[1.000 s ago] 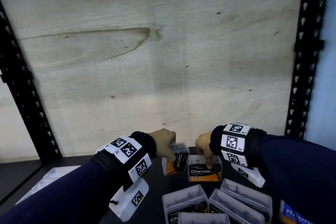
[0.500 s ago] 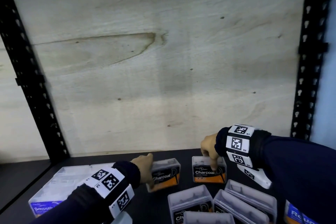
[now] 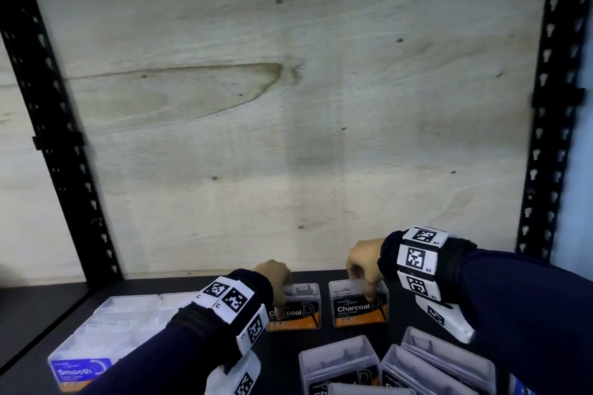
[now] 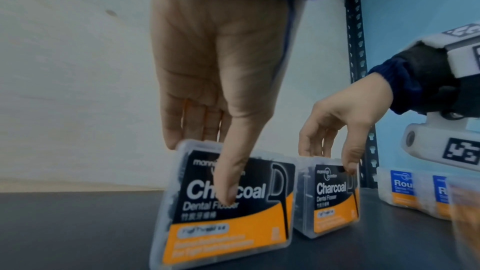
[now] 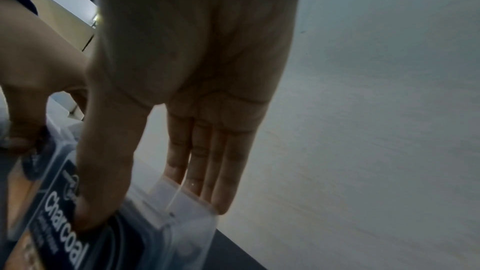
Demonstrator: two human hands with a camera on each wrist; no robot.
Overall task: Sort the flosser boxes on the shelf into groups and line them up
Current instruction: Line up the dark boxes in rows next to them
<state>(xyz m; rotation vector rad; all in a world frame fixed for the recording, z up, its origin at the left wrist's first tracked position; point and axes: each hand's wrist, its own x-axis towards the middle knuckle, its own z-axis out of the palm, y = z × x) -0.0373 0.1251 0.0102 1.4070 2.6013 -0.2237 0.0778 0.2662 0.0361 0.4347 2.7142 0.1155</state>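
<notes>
Two black-and-orange "Charcoal" flosser boxes stand side by side at the back of the dark shelf (image 3: 324, 340). My left hand (image 3: 279, 296) pinches the left box (image 3: 296, 309), thumb on its front label and fingers behind its top. In the left wrist view the thumb (image 4: 228, 188) presses on the word Charcoal of that box (image 4: 233, 231). My right hand (image 3: 363, 285) pinches the right box (image 3: 359, 309) the same way. In the right wrist view its thumb (image 5: 98, 202) lies on the label and the fingers (image 5: 221, 182) reach behind the box (image 5: 145, 239).
Several clear Charcoal boxes (image 3: 340, 362) lie at the front, right of centre. Clear "Smooth" boxes (image 3: 83, 369) sit front left. Blue-labelled "Round" boxes (image 4: 400, 190) stand at the far right. A plywood back panel (image 3: 288, 138) and black uprights (image 3: 542, 138) bound the shelf.
My left hand has brought its Charcoal box down from a raised, turned pose and stood it on the shelf, square beside the right box. The right hand stayed on its box.
</notes>
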